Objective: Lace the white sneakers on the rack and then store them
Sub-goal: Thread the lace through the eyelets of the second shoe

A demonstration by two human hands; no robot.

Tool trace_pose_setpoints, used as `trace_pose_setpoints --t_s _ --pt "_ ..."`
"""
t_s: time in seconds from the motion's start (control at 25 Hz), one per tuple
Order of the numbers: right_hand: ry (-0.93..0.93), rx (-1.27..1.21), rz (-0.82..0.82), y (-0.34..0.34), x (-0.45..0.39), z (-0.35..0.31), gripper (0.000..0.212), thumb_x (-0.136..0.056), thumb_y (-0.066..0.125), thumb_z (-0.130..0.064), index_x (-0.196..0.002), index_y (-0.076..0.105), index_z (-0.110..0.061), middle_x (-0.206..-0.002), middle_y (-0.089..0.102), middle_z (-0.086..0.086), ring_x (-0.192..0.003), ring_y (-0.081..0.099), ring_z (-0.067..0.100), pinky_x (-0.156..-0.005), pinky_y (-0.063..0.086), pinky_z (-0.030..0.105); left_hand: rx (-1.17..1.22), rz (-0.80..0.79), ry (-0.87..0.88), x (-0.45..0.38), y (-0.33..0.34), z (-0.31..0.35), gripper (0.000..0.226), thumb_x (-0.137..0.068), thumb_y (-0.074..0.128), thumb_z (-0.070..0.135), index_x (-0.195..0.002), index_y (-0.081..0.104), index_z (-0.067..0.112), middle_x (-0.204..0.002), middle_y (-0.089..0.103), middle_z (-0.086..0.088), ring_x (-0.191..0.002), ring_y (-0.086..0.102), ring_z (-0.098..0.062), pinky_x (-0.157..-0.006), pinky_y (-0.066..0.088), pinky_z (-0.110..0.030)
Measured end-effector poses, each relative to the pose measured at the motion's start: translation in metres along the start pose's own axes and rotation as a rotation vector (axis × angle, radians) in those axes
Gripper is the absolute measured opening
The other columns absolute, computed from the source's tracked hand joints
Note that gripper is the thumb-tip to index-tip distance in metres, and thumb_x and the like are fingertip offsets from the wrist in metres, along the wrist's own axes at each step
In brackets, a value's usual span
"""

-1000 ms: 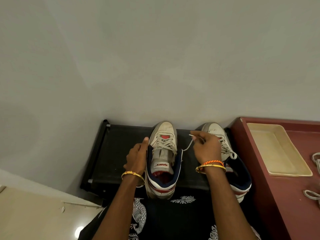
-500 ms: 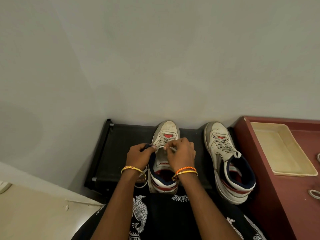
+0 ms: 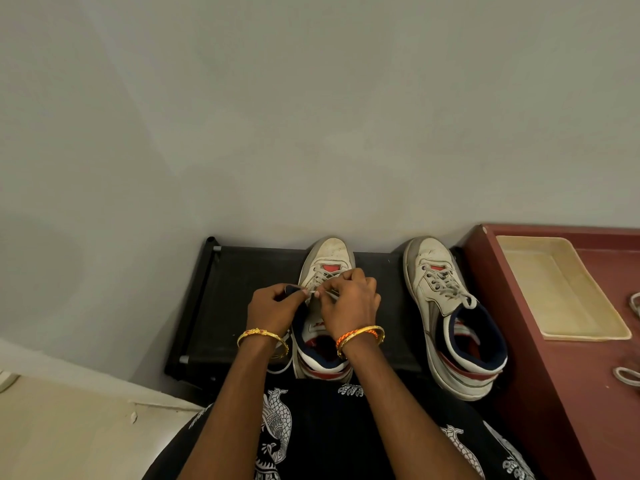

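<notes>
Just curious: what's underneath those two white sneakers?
A black rack shelf against the wall. Both sneakers rest on it; the hands and shoes hide the shelf beneath them.

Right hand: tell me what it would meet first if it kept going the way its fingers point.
The right hand points left, so probably the left hand, pinching the same lace.

You have one view only, from the wide-angle camera on your head. It looks forward and steeply down, close over the black fabric-topped shoe rack (image 3: 242, 306) against the plain grey wall (image 3: 311, 116). Your forearms enter from the bottom edge; the dark red cabinet top (image 3: 554, 393) fills the right.
</notes>
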State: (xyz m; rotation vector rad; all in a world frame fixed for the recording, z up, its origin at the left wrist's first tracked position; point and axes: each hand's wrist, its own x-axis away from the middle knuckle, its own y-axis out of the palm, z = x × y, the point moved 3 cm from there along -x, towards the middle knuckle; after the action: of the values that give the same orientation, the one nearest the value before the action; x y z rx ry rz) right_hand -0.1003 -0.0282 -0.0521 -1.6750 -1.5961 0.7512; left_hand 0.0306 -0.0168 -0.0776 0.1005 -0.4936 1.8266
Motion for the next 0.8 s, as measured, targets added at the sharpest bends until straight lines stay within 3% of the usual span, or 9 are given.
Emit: trace_pose_setpoints --t_s 0.24,0.36,0.44,0.52,0.6,0.68,0.8 --pt "0.06 -0.094 -0.007 0.005 -0.002 0.001 0.019 -0.087 0.065 -0.029 -0.104 0.071 -0.024 -0.124 0.048 -0.001 -0.119 0.037 0.019 -0.1 0.031 0.034 0.109 -0.054 -0.078 0.003 0.0 0.0 0.007 -0.084 0.066 0.013 -0.085 0.072 0.017 -0.092 0.07 -0.006 -0.095 0.063 -0.023 -0.084 0.052 -0.035" --pt "0.054 -0.079 -0.01 0.005 -0.002 0.0 0.018 -0.087 0.065 -0.028 -0.104 0.071 -0.023 -0.124 0.048 0.0 -0.12 0.036 0.02 -0.1 0.031 0.034 0.187 -0.098 -0.132 0.006 0.004 0.008 0.012 -0.087 0.063 0.021 -0.085 0.071 0.012 -0.09 0.069 -0.009 -0.09 0.063 -0.024 -0.073 0.05 -0.029" --pt "0.057 -0.08 -0.018 0.007 -0.003 0.0 0.018 -0.087 0.066 -0.028 -0.103 0.071 -0.024 -0.125 0.048 0.0 -0.12 0.036 0.021 -0.1 0.031 0.035 0.259 -0.078 -0.281 0.001 0.005 0.006 0.027 -0.092 0.056 0.031 -0.093 0.068 0.007 -0.09 0.066 -0.011 -0.084 0.061 -0.022 -0.068 0.047 -0.028" --pt "0.069 -0.102 -0.026 0.009 -0.004 0.001 0.018 -0.087 0.066 -0.026 -0.104 0.07 -0.025 -0.126 0.048 0.001 -0.12 0.036 0.022 -0.1 0.032 0.036 0.239 -0.044 -0.408 -0.006 0.004 0.001 0.024 -0.094 0.053 0.026 -0.097 0.065 0.005 -0.09 0.063 -0.01 -0.081 0.058 -0.021 -0.066 0.046 -0.028" --pt "0.072 -0.096 -0.032 0.01 -0.004 0.0 0.027 -0.086 0.067 -0.024 -0.112 0.064 -0.028 -0.129 0.046 0.002 -0.122 0.036 0.023 -0.102 0.032 0.038 0.17 -0.066 -0.374 -0.01 0.004 -0.003 0.015 -0.093 0.054 0.014 -0.091 0.067 0.008 -0.091 0.063 -0.013 -0.081 0.056 -0.022 -0.065 0.046 -0.028" --pt "0.088 -0.046 -0.023 0.008 -0.001 0.003 0.045 -0.083 0.069 -0.022 -0.124 0.052 -0.029 -0.132 0.042 0.005 -0.124 0.034 0.025 -0.104 0.031 0.041 0.096 -0.043 -0.23 -0.011 0.004 -0.001 0.016 -0.092 0.054 0.009 -0.083 0.067 0.01 -0.087 0.063 -0.01 -0.082 0.056 -0.021 -0.065 0.045 -0.027" --pt "0.174 -0.015 0.021 -0.001 0.006 0.015 0.058 -0.079 0.068 -0.015 -0.13 0.043 -0.024 -0.135 0.036 0.008 -0.127 0.032 0.027 -0.104 0.029 0.043 0.108 0.21 -0.076 -0.007 -0.012 0.011 0.014 -0.095 0.052 0.017 -0.094 0.062 0.008 -0.082 0.059 -0.003 -0.082 0.055 -0.016 -0.067 0.045 -0.025"
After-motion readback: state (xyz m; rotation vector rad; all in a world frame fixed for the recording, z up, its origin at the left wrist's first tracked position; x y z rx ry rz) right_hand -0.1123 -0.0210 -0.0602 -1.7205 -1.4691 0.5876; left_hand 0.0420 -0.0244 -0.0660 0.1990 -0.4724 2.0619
